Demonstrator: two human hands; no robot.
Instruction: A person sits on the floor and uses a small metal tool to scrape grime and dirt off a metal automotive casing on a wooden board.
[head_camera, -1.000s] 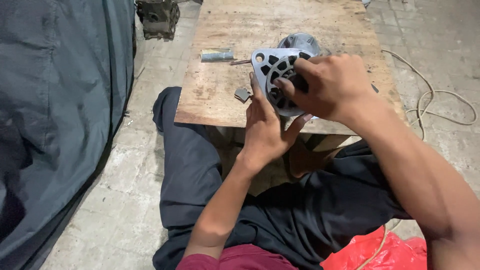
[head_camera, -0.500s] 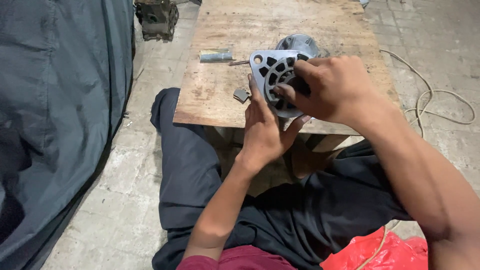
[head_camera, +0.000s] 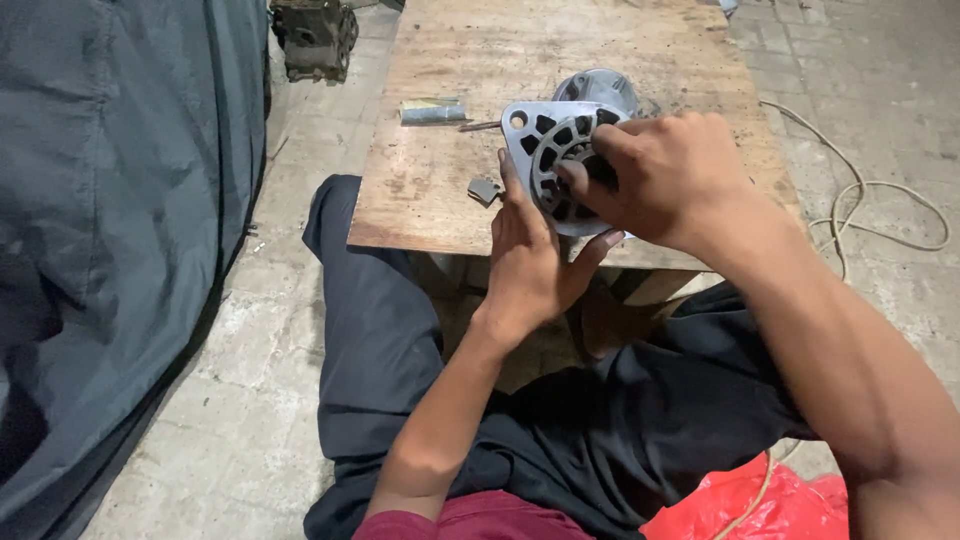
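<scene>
Both my hands on a slotted motor end cover at the near edge of a low wooden table.

I sit at the wooden table, a dark grey tarp hanging on my left and a pale cord looping over the paving on my right. The grey metal end cover stands tilted at the table's near edge, against a rounded motor housing. My right hand curls over its slotted face, fingertips pressed into the vents. My left hand braces its lower left rim, fingers straight, thumb under the bottom edge. A small metal cylinder and a tiny grey fragment lie just left of it.
</scene>
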